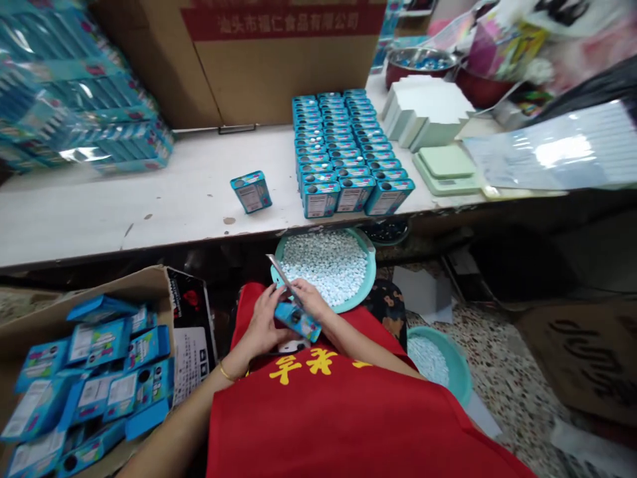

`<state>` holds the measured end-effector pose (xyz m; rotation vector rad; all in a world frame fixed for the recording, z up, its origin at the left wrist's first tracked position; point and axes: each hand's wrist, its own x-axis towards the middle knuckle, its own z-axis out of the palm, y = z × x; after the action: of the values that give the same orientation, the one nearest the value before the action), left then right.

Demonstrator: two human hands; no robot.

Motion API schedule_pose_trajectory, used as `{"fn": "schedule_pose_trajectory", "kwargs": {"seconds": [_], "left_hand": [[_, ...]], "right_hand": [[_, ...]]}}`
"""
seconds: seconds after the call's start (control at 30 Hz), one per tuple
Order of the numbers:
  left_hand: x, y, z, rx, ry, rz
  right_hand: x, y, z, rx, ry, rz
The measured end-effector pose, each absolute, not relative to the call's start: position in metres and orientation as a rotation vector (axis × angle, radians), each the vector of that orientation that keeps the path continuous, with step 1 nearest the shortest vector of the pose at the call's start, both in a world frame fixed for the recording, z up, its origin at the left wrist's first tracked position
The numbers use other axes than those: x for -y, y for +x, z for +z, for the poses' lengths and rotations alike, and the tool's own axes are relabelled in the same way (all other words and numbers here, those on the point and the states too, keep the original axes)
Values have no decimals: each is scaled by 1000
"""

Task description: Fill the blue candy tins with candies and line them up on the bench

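Note:
My left hand (pixel 263 320) is wrapped round a small blue box (pixel 297 320), tilted over my lap. Against the box's upper side, my right hand (pixel 309 300) is closed on a thin flat metal tool (pixel 279 269) whose long end points up and left; its exact kind is unclear. Just beyond both hands, a turquoise basin (pixel 369 275) holds a heap of small pale tablets (pixel 326 265). One blue box (pixel 251 192) stands alone on the white table, left of several rows of upright blue boxes (pixel 343 156).
On my left, a carton (pixel 149 282) holds loose blue boxes. Wrapped stacks of boxes (pixel 89 86) and a large carton (pixel 279 79) line the table (pixel 199 192). Rightward are white card (pixel 432 106) and a green scale (pixel 448 169). A second basin (pixel 460 378) sits below right.

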<state>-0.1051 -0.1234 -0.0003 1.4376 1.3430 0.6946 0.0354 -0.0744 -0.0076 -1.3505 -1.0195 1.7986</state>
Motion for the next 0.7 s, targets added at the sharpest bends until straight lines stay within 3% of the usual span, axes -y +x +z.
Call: {"fn": "schedule_pose_trajectory", "kwargs": {"seconds": [0.17, 0.3, 0.43, 0.53, 0.7], "left_hand": [[117, -115, -1, -1164, 1763, 574], [112, -124, -2, -1211, 1552, 549], [98, -133, -8, -1495, 1223, 758], [91, -137, -10, -1597, 1167, 814], [94, -145, -10, -1638, 1077, 806]], "right_hand": [[78, 40, -8, 1186, -1326, 1691], [62, 108, -16, 1569, -1602, 1390], [24, 188, -24, 1926, -2148, 595], [-12, 206, -29, 2104, -2267, 188], [-71, 175, -45, 2444, -2110, 156]]}}
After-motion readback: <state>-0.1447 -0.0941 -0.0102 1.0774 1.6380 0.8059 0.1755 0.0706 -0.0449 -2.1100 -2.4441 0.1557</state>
